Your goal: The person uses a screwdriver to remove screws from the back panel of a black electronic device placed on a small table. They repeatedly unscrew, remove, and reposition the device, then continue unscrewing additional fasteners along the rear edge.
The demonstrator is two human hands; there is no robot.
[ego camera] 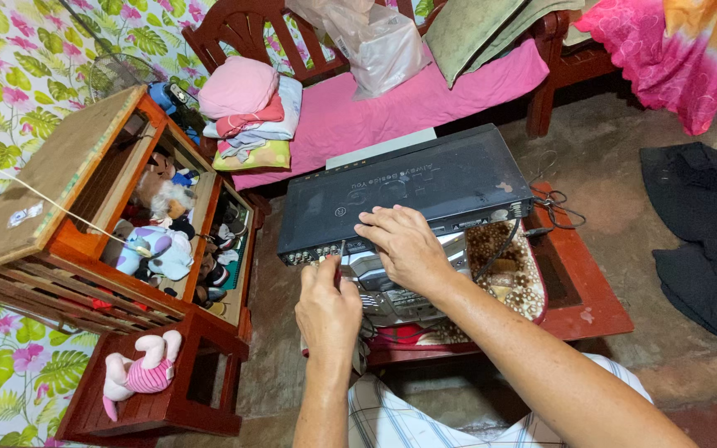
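On low red table [599, 311], centre of view: flat black player box [408, 187], lid up, resting on top of silver stereo [392, 286] and leopard-print cloth [516, 274]. Long axis of box running left-right, slightly tilted up toward the right; back edge with row of sockets facing the wearer, front facing pink bench [392, 104]. Right hand [404, 245] palm down on near edge of box, fingers spread flat and narrow, pressing lid, gripping nothing. Left hand [327, 311] fisted around red-handled screwdriver [339, 264], shaft pointing up and away, tip at socket edge of box near left corner. Handle mostly hidden in fist. Black cables [553, 207] trailing off right end of box, onto table.

Left of view: wooden cabinet [68, 199] lying tilted, stuffed toys [159, 241] inside. Pink plush doll [139, 373] sitting on red stool [201, 390] below it. Folded clothes [251, 108] stacked on bench, clear plastic bag [379, 41] and cushion [479, 25] further along. Dark garment [707, 232] on floor at right. Checked shorts [408, 419] at bottom edge.
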